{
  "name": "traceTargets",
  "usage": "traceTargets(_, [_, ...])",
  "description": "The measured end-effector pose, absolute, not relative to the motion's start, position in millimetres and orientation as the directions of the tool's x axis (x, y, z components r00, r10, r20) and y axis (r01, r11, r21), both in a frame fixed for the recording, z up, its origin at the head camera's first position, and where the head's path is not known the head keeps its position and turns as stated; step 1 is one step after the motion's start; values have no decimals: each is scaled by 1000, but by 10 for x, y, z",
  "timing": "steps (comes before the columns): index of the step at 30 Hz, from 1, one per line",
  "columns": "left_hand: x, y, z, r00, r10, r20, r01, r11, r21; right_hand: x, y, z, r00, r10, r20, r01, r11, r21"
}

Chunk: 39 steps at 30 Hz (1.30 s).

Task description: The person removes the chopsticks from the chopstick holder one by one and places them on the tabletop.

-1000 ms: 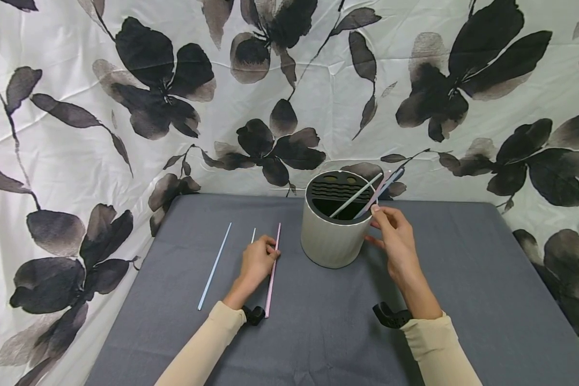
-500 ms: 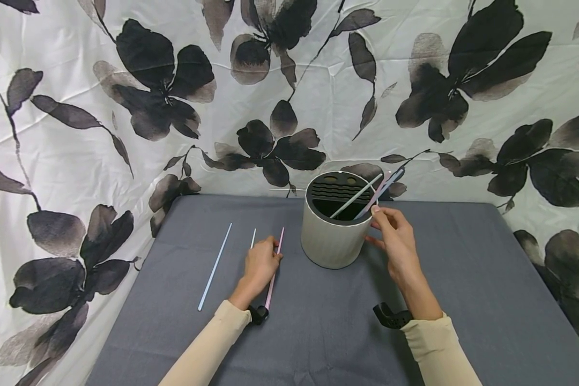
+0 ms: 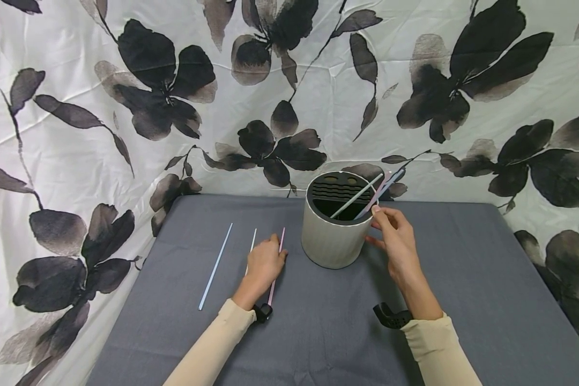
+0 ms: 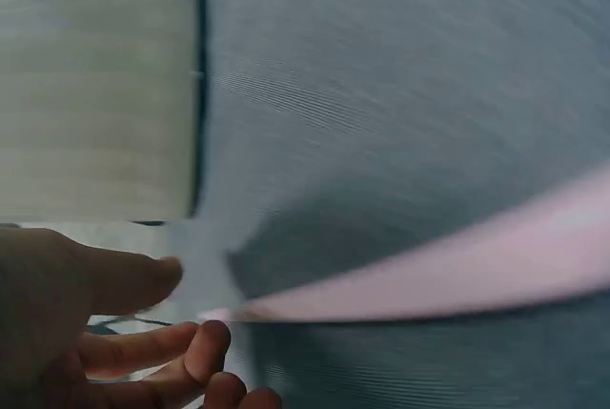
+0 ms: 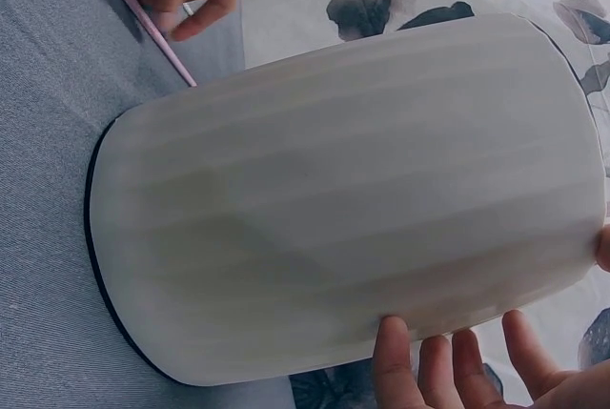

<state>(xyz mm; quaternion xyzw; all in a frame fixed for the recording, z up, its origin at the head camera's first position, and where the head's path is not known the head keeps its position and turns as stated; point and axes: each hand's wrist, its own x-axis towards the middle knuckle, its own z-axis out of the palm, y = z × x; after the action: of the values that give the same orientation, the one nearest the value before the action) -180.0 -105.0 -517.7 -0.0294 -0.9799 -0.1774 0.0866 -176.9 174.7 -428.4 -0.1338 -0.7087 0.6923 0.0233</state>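
Note:
A pale ribbed cylindrical holder [image 3: 330, 238] with a black slotted top stands mid-table; a white, a pink and a blue straw [image 3: 388, 185] lean out of it. My right hand [image 3: 394, 241] grips its right side, one fingertip on the rim; its fingers [image 5: 424, 361] press the wall of the holder [image 5: 343, 199]. My left hand [image 3: 265, 261] lies over a pink straw [image 3: 273, 281] on the cloth and pinches it. In the left wrist view the pink straw [image 4: 457, 266] ends between thumb and fingers [image 4: 205, 337], with the holder [image 4: 95, 85] behind.
A short white straw [image 3: 253, 238] and a long light blue straw [image 3: 215, 266] lie left of my left hand. A grey cloth [image 3: 463, 279] covers the table, and a flower-print sheet [image 3: 125, 134] hangs behind and to the sides.
My left hand has slid slightly right toward the holder, and the pink straw has shifted with it. The right hand and the holder have stayed still.

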Motion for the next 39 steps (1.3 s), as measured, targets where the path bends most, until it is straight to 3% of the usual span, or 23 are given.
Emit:
traceTargets(11, [-1799,-887,-4549,-938,5,346,169,879,446,-1759,1741,-4296,-962,230,-149,154,6,-988])
traceTargets(19, [-1683,-756,-4050,-878,15,478,295,804,517,-1738,1731,-4290,-963,228,-142,145,-1,-989])
traceTargets(31, [-1669,-372,-3775,-782,122,612,443,799,406,-1739,1723,-4300,-960,242,-144,150,8,-989])
traceTargets(39, [-1738,-139,-3695,-804,195,561,444,826,349,-1767,1720,-4319,-959,245,-140,150,21,-988])
